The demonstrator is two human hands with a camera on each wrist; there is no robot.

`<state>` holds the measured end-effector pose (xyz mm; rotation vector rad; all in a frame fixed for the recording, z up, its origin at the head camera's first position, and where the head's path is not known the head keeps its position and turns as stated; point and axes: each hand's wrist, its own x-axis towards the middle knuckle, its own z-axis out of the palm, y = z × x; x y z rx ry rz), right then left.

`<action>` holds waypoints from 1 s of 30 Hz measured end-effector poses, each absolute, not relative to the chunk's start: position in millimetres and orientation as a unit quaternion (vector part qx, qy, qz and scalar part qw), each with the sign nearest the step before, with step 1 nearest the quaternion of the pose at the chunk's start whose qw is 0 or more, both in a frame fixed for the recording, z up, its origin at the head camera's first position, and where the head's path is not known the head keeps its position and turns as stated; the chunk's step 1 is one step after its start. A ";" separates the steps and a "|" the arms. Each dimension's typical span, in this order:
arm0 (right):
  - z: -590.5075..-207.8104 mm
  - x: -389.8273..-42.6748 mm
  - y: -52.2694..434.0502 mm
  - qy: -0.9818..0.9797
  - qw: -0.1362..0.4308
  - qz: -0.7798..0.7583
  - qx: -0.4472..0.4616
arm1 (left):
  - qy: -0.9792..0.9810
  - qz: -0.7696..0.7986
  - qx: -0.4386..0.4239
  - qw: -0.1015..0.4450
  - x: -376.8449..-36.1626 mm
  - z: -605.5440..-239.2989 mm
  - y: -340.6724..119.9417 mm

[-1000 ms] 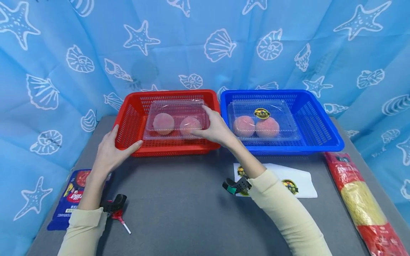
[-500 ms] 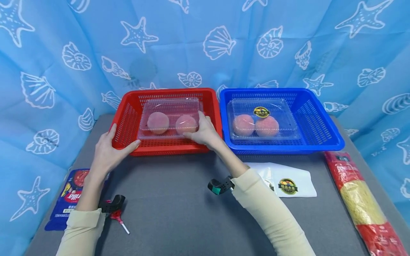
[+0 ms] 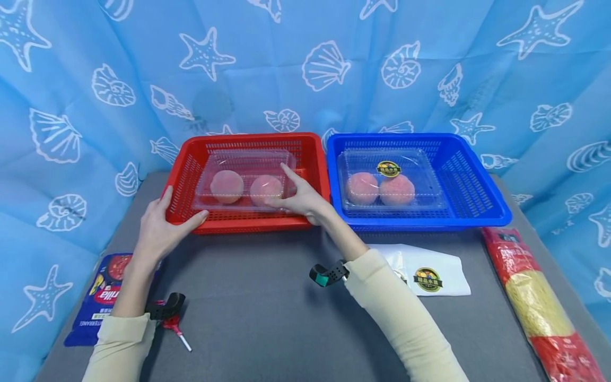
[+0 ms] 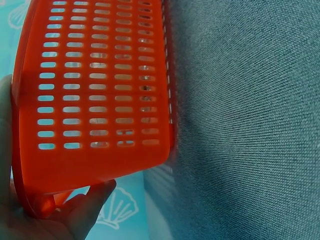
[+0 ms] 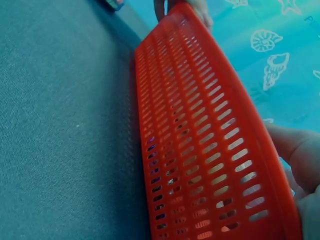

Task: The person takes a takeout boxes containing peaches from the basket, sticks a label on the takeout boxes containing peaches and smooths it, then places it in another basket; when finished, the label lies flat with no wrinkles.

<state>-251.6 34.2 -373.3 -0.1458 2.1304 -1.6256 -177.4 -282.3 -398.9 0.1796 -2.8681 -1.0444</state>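
A red plastic basket (image 3: 253,220) stands on the grey table and holds a clear lidded box (image 3: 243,159) with two peaches (image 3: 226,186) inside. My right hand (image 3: 296,197) pinches the right end of that box, index finger on the lid and thumb at its front edge. My left hand (image 3: 162,225) grips the basket's front left corner, thumb on the front wall. The left wrist view shows the red basket's slotted wall (image 4: 95,90) with my left hand (image 4: 75,215) under its rim. In the right wrist view, the red basket (image 5: 200,140) fills the frame beside my right hand (image 5: 300,155).
A blue basket (image 3: 477,180) to the right holds a second clear box (image 3: 389,183) of peaches with a round sticker. In front lie a white sheet of stickers (image 3: 429,276), a long spaghetti pack (image 3: 539,302), a blue pouch (image 3: 102,292) and a small red-handled stick (image 3: 176,329).
My right hand has slid the clear box leftwards inside the red basket. My left hand has stayed on the basket's corner.
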 end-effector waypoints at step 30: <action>-375.1 -256.2 42.1 0.684 0.208 -0.692 -0.101 | -0.939 -0.336 0.062 0.043 -177.1 -400.6 -281.8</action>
